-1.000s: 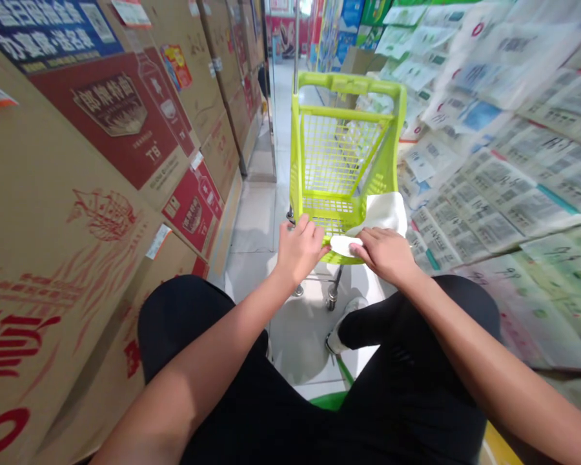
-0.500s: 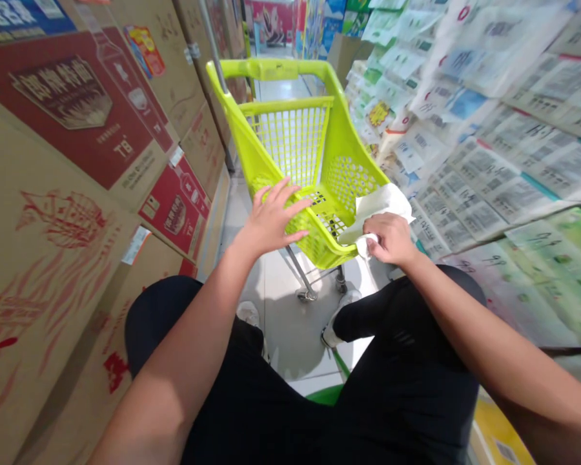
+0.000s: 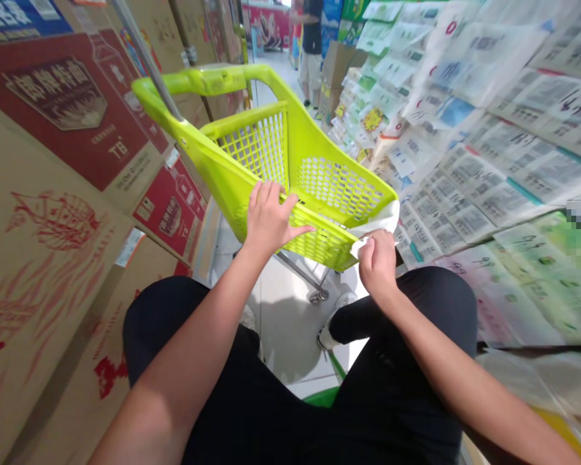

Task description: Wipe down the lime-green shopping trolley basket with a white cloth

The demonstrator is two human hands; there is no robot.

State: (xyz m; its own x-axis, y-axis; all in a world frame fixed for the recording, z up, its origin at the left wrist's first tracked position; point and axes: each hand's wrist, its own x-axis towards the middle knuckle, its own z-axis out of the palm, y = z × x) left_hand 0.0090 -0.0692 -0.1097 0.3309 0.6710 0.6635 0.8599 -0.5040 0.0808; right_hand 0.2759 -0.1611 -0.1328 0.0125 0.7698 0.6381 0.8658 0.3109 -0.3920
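Note:
In the head view, a yellow-green shopping cart point(image 3: 266, 169) stands turned at an angle before my knees. My left hand point(image 3: 270, 216) grips its near side rim, fingers hooked over the edge and thumb stretched along the outer wall. At the near right corner, my right hand point(image 3: 378, 258) is closed around a white cloth point(image 3: 385, 218), pressing it against the rim. Part of the cloth drapes inside the basket, and a bit of it sticks out left of my fingers. Whether it is fabric or paper is hard to tell.
Stacked cardboard boxes point(image 3: 53, 219) wall in the left side. On the right rise piles of plastic-wrapped packs point(image 3: 474, 174) with handwritten prices. A person point(image 3: 312, 45) stands farther down the aisle. Beneath me is part of a green seat point(image 3: 322, 397).
The cart has swung, its handle end moving left. My left hand has closed onto the rim, and my right hand has turned more upright with the cloth. A person has appeared in the aisle.

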